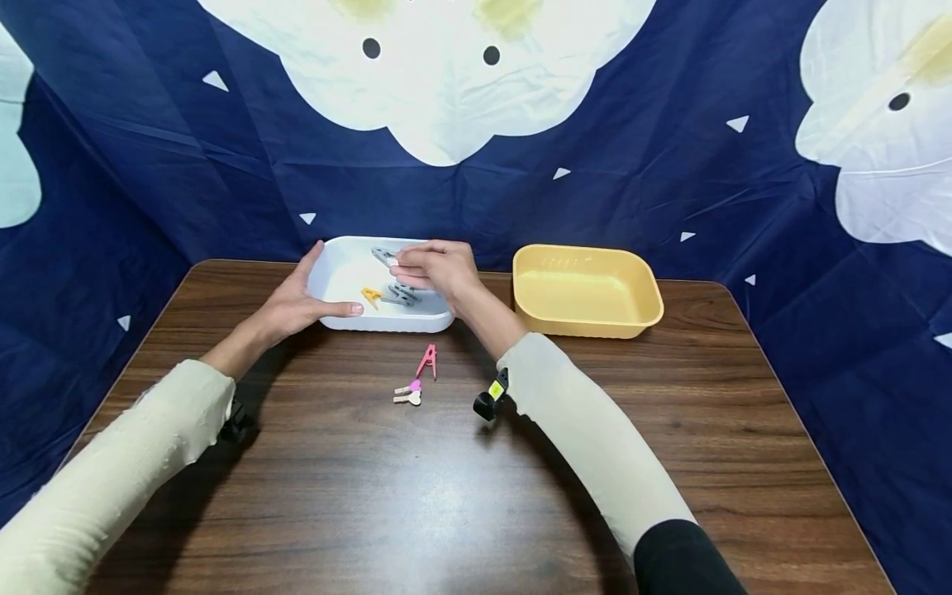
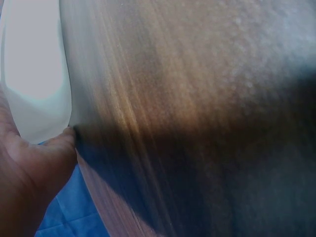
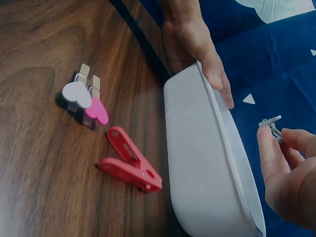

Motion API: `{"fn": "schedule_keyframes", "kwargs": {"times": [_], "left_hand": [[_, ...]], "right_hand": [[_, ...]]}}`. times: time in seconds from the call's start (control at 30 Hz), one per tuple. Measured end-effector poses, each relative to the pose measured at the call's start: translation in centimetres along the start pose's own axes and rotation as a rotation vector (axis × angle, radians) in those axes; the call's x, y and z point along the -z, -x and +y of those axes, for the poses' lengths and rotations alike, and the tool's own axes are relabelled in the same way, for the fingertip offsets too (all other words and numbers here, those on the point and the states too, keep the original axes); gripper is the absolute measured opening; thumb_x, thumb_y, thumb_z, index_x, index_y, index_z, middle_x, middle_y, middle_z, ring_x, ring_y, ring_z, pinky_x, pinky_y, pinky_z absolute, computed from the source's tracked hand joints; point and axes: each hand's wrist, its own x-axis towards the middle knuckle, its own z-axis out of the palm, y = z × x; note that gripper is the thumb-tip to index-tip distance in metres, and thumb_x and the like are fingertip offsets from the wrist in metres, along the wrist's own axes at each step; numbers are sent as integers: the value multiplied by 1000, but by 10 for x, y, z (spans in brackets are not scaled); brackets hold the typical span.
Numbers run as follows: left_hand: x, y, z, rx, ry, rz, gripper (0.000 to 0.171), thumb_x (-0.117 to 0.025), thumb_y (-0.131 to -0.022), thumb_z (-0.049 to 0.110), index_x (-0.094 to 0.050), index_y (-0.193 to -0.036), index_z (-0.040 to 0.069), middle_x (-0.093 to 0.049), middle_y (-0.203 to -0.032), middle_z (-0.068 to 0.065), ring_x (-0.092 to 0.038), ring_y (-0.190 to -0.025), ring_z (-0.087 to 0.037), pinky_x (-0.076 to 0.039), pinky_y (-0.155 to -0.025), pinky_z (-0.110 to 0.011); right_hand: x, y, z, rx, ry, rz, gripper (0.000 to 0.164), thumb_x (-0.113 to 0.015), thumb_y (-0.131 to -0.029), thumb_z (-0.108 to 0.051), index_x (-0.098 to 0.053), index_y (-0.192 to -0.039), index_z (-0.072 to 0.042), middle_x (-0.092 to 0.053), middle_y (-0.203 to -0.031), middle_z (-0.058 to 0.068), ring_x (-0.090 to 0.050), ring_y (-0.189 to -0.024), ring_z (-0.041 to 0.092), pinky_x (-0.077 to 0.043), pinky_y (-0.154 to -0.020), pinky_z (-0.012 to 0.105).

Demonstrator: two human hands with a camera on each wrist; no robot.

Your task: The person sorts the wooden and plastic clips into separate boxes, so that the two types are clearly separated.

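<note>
A white plastic tub (image 1: 387, 325) stands at the back of the table, left of centre. My left hand (image 1: 301, 299) holds its left end, thumb along the front rim and fingers spread up the side. Above the tub's right half, my right hand (image 1: 440, 268) pinches a small pale grey clothespin (image 3: 271, 123) between thumb and fingertips. Inside the tub lie a yellow clothespin (image 1: 370, 295) and several grey clothespins (image 1: 402, 294). On the table in front are a red clothespin (image 3: 131, 160) and two wooden clips, one with a white heart (image 3: 77, 95), the other with a pink heart (image 3: 97, 111).
To the right of the white tub stands a yellow plastic tub (image 1: 587, 326), its inside visible. Both are on a brown wood-grain table (image 1: 335, 471). Behind the table's back edge hangs a dark blue cloth (image 1: 238, 182) with white cloud shapes.
</note>
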Motion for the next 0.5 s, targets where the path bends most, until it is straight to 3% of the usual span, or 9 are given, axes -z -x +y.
{"fn": "schedule_keyframes", "kwargs": {"times": [0.23, 0.5], "left_hand": [[-1, -2, 1, 3, 1, -2, 149, -100, -88, 40, 16, -181, 28, 9, -191, -8, 1, -178, -36, -7, -144, -62], [1, -2, 1, 7, -16, -3, 149, -99, -88, 41, 17, -180, 27, 10, -191, -9, 1, -178, -39, -7, -144, -64]], "right_hand": [[-11, -5, 0, 15, -20, 25, 8, -80, -97, 9, -84, -102, 6, -84, -112, 29, -84, -110, 39, -71, -84, 34], [-21, -13, 2, 0, -21, 47, 6, -80, -97, 9, -83, -100, 3, -86, -101, 24, -86, -105, 36, -71, -83, 35]]}}
